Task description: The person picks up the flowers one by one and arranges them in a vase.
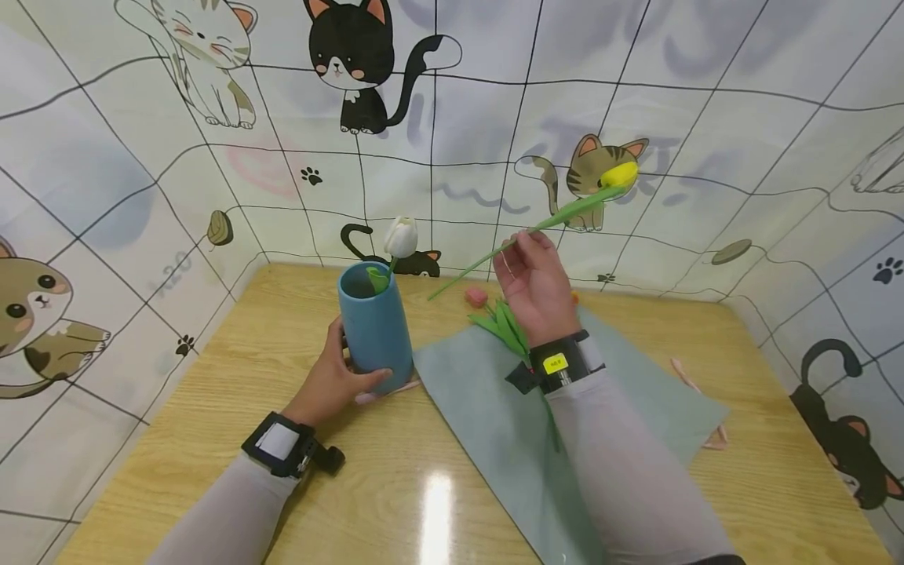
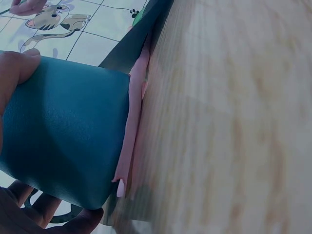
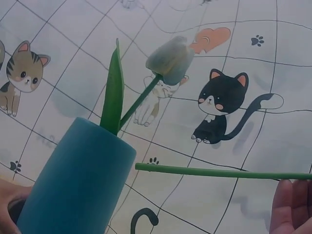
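My left hand point(image 1: 344, 380) grips the lower part of a blue vase point(image 1: 374, 337), which stands tilted slightly on the table. A white tulip point(image 1: 401, 237) with a green leaf point(image 3: 113, 92) sticks out of its mouth. Between thumb and fingers, my right hand point(image 1: 535, 284) pinches the green stem of a yellow tulip point(image 1: 620, 175). That tulip is held in the air, its flower up to the right. The bare stem end point(image 3: 146, 166) points toward the vase and is apart from it in the right wrist view.
Under my right arm lies a grey-green wrapping sheet point(image 1: 466, 400). A pink tulip point(image 1: 476, 297) with leaves rests on it, and an orange flower point(image 1: 575, 297) shows partly behind my wrist. Pink ribbon point(image 2: 134, 122) lies by the vase's base. A cat-print cloth point(image 1: 466, 118) hangs behind the table.
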`<control>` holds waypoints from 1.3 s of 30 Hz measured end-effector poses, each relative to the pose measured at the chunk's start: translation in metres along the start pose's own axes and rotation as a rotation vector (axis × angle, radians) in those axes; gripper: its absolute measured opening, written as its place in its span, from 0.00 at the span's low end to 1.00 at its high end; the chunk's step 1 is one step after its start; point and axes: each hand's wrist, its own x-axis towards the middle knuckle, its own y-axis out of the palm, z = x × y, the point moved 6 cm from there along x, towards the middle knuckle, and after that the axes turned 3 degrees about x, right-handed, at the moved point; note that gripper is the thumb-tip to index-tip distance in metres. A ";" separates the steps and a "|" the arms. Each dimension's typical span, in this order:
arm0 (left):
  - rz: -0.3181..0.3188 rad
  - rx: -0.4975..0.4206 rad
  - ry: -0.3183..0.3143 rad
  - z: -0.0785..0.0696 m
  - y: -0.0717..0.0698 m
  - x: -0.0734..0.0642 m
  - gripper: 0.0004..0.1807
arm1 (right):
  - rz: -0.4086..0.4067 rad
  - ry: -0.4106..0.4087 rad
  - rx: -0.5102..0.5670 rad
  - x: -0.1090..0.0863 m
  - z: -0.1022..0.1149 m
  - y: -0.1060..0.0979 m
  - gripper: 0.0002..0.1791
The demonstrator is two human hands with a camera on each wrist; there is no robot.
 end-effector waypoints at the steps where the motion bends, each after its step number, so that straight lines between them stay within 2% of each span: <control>1: 0.001 0.002 0.001 0.000 0.000 0.000 0.66 | -0.006 -0.001 0.006 0.000 -0.002 0.002 0.08; 9: 0.007 0.000 0.007 -0.002 0.001 0.000 0.66 | -0.002 -0.051 0.024 0.001 -0.010 0.020 0.07; 17: 0.007 0.004 0.011 -0.003 0.001 -0.001 0.66 | 0.042 -0.082 -0.033 -0.003 -0.019 0.036 0.06; 27: 0.001 0.011 0.012 -0.003 0.001 0.000 0.66 | 0.034 -0.128 -0.109 -0.003 -0.027 0.040 0.07; 33: 0.000 0.008 0.012 -0.003 0.000 0.000 0.66 | 0.091 -0.161 -0.165 -0.005 -0.036 0.046 0.07; 39: -0.002 0.010 0.007 -0.002 0.000 -0.001 0.66 | 0.124 -0.151 -0.201 -0.006 -0.052 0.048 0.07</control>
